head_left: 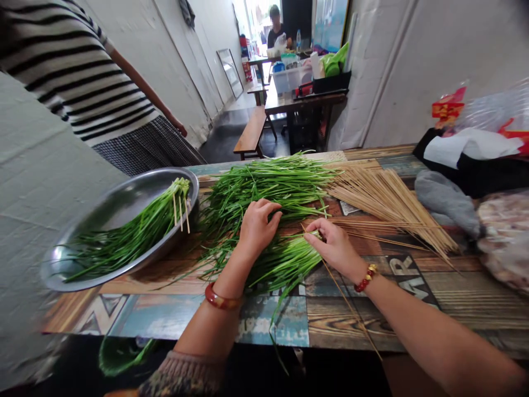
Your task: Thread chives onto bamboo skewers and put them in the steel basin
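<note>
My right hand point(335, 246) pinches a thin bamboo skewer point(346, 295), which slants down past the table's front edge. It sits at the pale stem ends of a smaller bunch of garlic chives point(291, 256). My left hand point(259, 225) is curved over the chives, thumb and index finger a little apart, with nothing visible between them. Behind it lies a large pile of garlic chives point(268, 184). To the left, a metal basin point(124, 198) contains chives point(140, 240) with skewers point(181, 212) through their stem ends.
Many loose bamboo skewers point(384, 201) are fanned out on the patchwork wooden table point(351, 314). At the right are a grey cloth-like item point(444, 198) and a plastic bag point(506, 237). A person in a striped top point(91, 77) stands at the left; another person sits farther back.
</note>
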A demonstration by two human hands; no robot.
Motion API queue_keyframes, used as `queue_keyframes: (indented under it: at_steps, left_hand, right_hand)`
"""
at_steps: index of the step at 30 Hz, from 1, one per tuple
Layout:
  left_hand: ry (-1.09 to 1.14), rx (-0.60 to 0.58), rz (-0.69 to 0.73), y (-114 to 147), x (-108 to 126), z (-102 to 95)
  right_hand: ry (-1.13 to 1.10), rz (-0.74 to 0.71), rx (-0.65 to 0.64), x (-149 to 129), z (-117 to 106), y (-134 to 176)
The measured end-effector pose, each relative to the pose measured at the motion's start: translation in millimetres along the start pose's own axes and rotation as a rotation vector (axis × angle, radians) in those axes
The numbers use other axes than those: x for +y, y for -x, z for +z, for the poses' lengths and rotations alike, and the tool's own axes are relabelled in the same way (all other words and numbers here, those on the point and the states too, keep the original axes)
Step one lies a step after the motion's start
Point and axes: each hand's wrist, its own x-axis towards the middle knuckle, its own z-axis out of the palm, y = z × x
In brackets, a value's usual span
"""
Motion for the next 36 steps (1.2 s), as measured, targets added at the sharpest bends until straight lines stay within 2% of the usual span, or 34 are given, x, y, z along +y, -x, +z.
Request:
queue_keyframes:
  at_steps: [5, 11, 15, 18, 21, 26, 30, 36]
  left_hand:
    - [-0.109, -0.122, 0.104, -23, 19, -10.7]
    - [-0.264, -0.277, 0.21, -49, 41, 7.1]
    - [-0.294, -0.31, 0.255, -55, 44, 18.8]
    - [-0.23, -0.275, 0.271, -54, 38, 21.1]
    - [-0.089, -0.204, 0.226, -47, 25, 18.4]
    - [0.134, -0.119, 0.037, -22, 7, 7.0]
    - [0.32, -0.11, -0.069, -7, 9, 3.9]
    - [0.497, -0.108, -0.141, 1, 15, 11.2]
  right_hand:
    - [-0.026, 0.02, -0.007, -3, 0, 0]
    - [-0.037, 0.009, 0.002, -5, 0, -1]
    - [-0.027, 0.001, 0.003, -2, 1, -2]
    - [-0.025, -0.01, -0.002, 0, 2, -2]
    - [-0.022, -0.016, -0.003, -1, 1, -1]
    - [-0.037, 0.008, 0.02, -7, 0, 1]
    - [-0.032, 0.007, 0.045, -9, -1, 0]
    - [-0.055, -0.009, 0.043, -9, -3, -2]
